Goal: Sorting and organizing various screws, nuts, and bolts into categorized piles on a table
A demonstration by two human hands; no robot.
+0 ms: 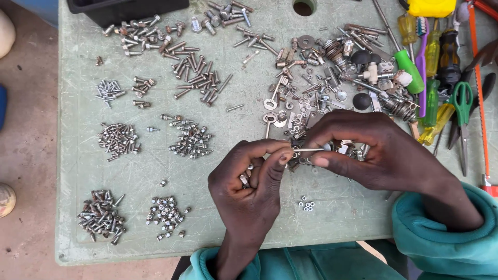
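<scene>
Both my hands meet over the middle of a pale green table (78,171). My left hand (251,184) is curled, with several small screws cupped in its palm, and its thumb and forefinger pinch one end of a long thin bolt (309,150). My right hand (363,150) pinches the other end of that bolt between thumb and fingers. Under my right hand lies a mixed heap of loose hardware (321,78) with keys, washers and springs.
Sorted piles of screws (118,139) and bolts (199,78) cover the table's left half; a few small nuts (306,204) lie near the front edge. Screwdrivers (433,62), green-handled scissors (461,111) and a saw lie at the right. A black tray (124,8) stands at the back.
</scene>
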